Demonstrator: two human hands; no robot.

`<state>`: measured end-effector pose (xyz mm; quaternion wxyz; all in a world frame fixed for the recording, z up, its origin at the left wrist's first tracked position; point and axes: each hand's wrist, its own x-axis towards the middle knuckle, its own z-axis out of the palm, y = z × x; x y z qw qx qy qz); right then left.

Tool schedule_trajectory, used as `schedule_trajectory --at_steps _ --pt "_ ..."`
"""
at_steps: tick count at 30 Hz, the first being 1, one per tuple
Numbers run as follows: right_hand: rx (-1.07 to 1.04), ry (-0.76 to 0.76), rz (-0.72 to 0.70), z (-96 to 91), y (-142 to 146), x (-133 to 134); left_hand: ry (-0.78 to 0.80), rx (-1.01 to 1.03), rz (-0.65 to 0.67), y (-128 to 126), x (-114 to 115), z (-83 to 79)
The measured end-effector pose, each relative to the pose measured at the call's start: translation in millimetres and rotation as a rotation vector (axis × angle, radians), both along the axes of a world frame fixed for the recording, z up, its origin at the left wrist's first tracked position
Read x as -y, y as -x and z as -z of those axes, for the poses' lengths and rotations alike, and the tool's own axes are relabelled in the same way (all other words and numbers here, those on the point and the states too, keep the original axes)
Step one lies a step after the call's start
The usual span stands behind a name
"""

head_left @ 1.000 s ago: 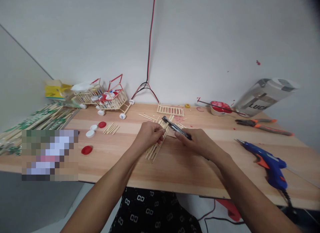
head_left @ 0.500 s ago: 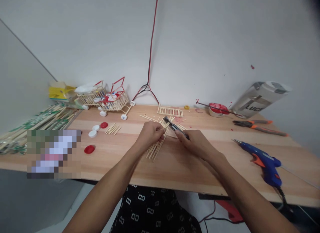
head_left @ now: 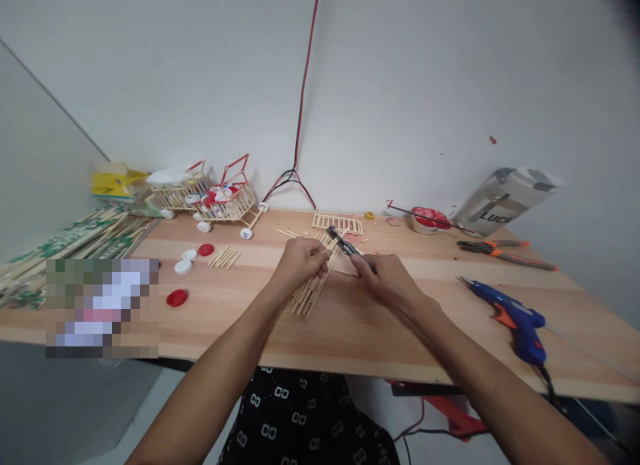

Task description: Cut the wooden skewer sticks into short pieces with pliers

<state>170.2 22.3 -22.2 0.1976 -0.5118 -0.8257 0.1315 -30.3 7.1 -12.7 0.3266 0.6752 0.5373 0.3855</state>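
My right hand (head_left: 393, 275) is gripping a slim metal cutting tool with dark handles (head_left: 345, 244), my fingers hiding most of its grip, and its head is sitting over the upper part of a loose bundle of thin, pale wooden sticks (head_left: 310, 297). That bundle is lying mid-table (head_left: 260, 332), partly covered by my left hand (head_left: 303, 260), whose fingers are curling together at its edge; I cannot tell whether they are pinching a stick. Behind, a pale, ladder-like wooden frame (head_left: 340, 222) is lying near the wall. Blocky pixels are masking something at left (head_left: 103, 308), and the red object under the table (head_left: 457, 415) is remaining hard to make out.
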Motion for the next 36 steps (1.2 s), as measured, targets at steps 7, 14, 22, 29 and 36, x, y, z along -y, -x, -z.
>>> schedule_trajectory --at_steps 7,14,22,29,36 --pt "-0.051 -0.032 0.004 2.8 2 4 -0.048 0.022 0.007 -2 3 -0.1" --pt "-0.179 0.086 0.030 6.5 -1 9 0.030 0.156 0.027 2 2 1.9" --pt "-0.818 0.591 -0.061 -14.6 -3 -5 0.474 0.640 0.352 8 1 0.5" --pt "-0.663 0.376 -0.106 -24.3 24 -10 0.542 0.659 0.374 4 4 1.7" --pt "-0.706 0.386 -0.086 -18.2 20 -17 0.580 0.736 0.486 9 6 0.1"
